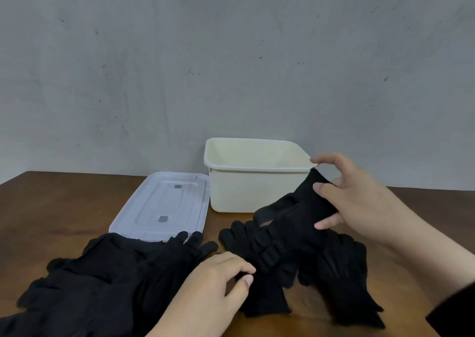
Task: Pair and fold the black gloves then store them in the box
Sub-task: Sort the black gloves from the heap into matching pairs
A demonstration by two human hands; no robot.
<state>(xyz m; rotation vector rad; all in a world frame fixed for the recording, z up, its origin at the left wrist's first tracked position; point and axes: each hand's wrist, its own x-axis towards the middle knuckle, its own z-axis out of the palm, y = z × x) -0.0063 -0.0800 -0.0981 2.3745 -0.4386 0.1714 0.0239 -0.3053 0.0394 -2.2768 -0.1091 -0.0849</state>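
One cream box [257,180] stands open at twelve o'clock on the brown surface [64,208], close to the grey wall [231,54]. One translucent lid [162,205] lies flat just beside it at ten o'clock, its near edge touching the left pile of black gloves [102,272].

The gloves lie in two dark heaps. The left pile spreads from seven to nine o'clock and runs off the lower left edge of the view; its pieces overlap so much that a count cannot be made. The centre heap [334,272], from five to six o'clock, shows at least three gloves, though the overlap hides the exact number.

The right hand [359,198] is raised at two o'clock, in front of the box's right corner. Its fingers [321,160] and thumb pinch the cuff of one lifted glove [303,208], whose lower part trails down onto the centre heap. The left hand [218,285] rests at six o'clock, fingers curled and pinching black fabric at the near edge of the centre heap.

Bare surface shows at nine o'clock left of the lid, at three o'clock right of the box, and in a narrow strip between the two heaps.
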